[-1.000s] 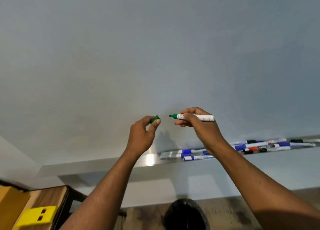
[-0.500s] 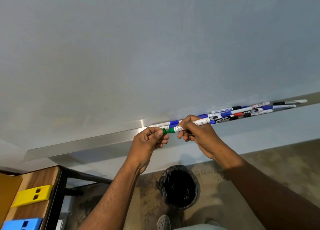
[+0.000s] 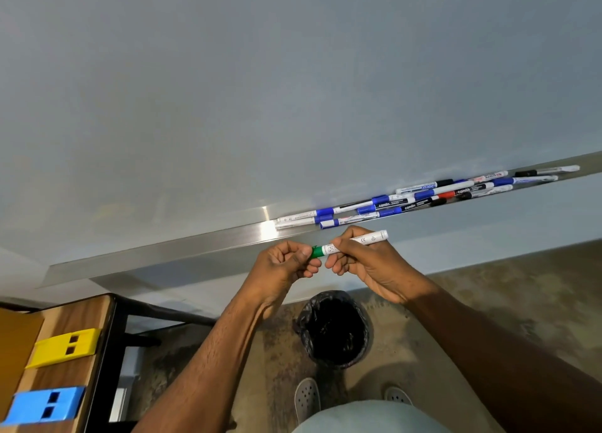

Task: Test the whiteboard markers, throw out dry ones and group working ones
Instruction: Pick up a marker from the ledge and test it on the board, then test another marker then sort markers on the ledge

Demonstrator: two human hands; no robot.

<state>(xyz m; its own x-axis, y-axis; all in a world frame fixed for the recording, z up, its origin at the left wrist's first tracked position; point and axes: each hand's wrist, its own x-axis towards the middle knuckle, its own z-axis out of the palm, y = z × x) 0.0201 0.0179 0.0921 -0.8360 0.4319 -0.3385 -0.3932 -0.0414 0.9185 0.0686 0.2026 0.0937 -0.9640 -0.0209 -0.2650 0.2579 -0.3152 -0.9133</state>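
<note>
My right hand (image 3: 365, 263) grips the white barrel of a green whiteboard marker (image 3: 368, 239), held level below the metal tray (image 3: 195, 247). My left hand (image 3: 286, 263) pinches the green cap (image 3: 316, 252), which sits on the marker's tip. Several capped markers (image 3: 407, 201), blue, black and red, lie in a row on the tray to the right. The whiteboard (image 3: 293, 90) fills the upper view, and I see no marks on it.
A bin with a black liner (image 3: 335, 328) stands on the floor directly below my hands. At the left, a wooden table (image 3: 81, 318) carries a yellow holder (image 3: 65, 346) and a blue holder (image 3: 45, 405). My shoes (image 3: 306, 400) show at the bottom.
The marker was uncapped with my hands apart up at the board. Both hands came down below the tray and the cap went back onto the tip. My view tilted downward.
</note>
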